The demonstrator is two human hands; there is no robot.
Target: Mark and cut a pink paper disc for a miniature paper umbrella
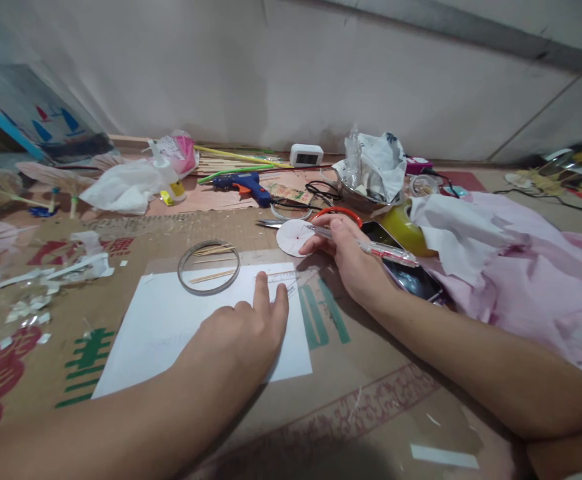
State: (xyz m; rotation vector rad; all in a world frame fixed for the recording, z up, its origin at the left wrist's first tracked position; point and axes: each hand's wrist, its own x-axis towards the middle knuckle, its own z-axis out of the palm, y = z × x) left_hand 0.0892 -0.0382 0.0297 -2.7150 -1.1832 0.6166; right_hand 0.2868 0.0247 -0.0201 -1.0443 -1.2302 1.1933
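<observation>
My left hand (243, 330) rests on a white sheet of paper (155, 333), index finger and thumb stretched out over a small clear ruler (279, 277). Its other fingers look bent, and nothing is gripped in it. In my right hand (348, 257) is a clear pen (388, 252) with red marking, held slantwise. The fingertips of that hand also touch a round white paper disc (293, 238) with thin lines and a red centre. Left of the ruler, a grey ring (181, 267) lies with several thin wooden sticks (215, 275) inside its outline.
Scissors (343, 212) with orange handles lie behind the disc. A blue glue gun (245, 185), a white digital clock (305, 155) and a metal bowl (371, 198) stand farther back. Yellow tape (405, 228), a phone (413, 279) and pink cloth (531, 267) are right; paper scraps (28, 308) lie left.
</observation>
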